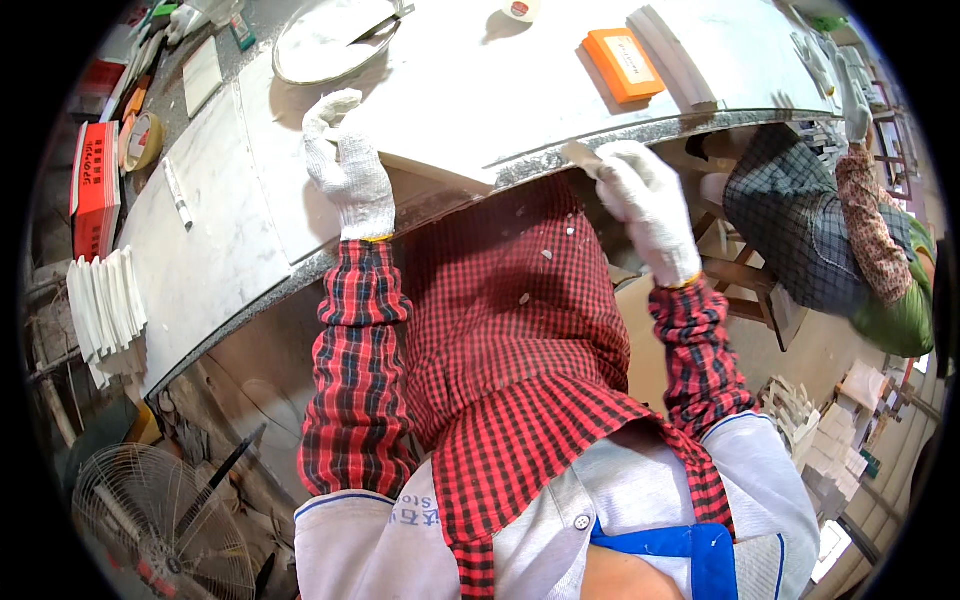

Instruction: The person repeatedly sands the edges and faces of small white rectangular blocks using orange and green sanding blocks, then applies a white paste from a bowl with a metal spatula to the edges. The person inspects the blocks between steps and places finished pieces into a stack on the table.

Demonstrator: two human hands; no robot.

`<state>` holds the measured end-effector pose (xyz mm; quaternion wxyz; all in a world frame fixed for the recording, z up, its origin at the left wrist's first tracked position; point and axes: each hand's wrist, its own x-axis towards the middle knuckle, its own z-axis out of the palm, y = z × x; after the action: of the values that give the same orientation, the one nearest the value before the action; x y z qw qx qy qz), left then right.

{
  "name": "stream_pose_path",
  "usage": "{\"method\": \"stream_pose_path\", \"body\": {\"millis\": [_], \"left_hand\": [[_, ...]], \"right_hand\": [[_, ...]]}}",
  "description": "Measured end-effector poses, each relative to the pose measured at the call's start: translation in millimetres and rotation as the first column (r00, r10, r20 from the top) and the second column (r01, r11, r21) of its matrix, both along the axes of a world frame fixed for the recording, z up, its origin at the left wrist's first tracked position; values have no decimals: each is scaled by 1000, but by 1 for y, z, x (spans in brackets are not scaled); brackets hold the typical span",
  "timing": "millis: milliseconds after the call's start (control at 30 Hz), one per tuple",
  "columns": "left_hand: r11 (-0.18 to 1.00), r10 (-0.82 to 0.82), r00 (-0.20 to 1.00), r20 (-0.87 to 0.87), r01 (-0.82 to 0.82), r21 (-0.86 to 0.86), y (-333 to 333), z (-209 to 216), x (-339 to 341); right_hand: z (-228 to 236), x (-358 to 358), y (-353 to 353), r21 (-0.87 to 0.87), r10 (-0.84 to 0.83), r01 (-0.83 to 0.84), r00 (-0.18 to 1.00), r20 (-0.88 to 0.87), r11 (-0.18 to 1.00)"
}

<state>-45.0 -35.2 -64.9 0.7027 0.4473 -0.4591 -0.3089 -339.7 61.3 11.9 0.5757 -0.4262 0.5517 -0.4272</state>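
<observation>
Apron cloth (510, 340) in red and black check fills the middle of the view, small pale flecks on its lap. Above it, between ten and eleven o'clock, is the left hand (350, 170) in a white knitted glove, fingers curled toward the thumb; whether they pinch anything I cannot tell. Just beside it, between eleven and twelve, a pale slab (435, 172) juts past the table edge. At two o'clock the right hand (645, 205), gloved alike, has its fingers bunched, pinching a small pale flat piece (582, 157) that points toward one o'clock, close to the edge of the white tabletop (460, 90).

Toward nine o'clock stands a row of white strips (105, 310); at eight, low down, a wire-caged fan (165, 525). Farther across, an orange box (623, 65) lies at one o'clock beside a long grey bar (670, 55), and a round white dish (315, 50) at eleven. Beyond, between two and three, sits a co-worker (800, 220).
</observation>
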Motion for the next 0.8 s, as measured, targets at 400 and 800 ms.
{"method": "stream_pose_path", "body": {"millis": [400,800], "left_hand": [[798,-240,833,499,-123,590,-10,48,11],[633,-454,858,-241,501,591,131,95,20]], "right_hand": [[-25,97,-16,-50,-134,165,916,377,985],[7,74,-3,173,-116,-11,698,707,985]]}}
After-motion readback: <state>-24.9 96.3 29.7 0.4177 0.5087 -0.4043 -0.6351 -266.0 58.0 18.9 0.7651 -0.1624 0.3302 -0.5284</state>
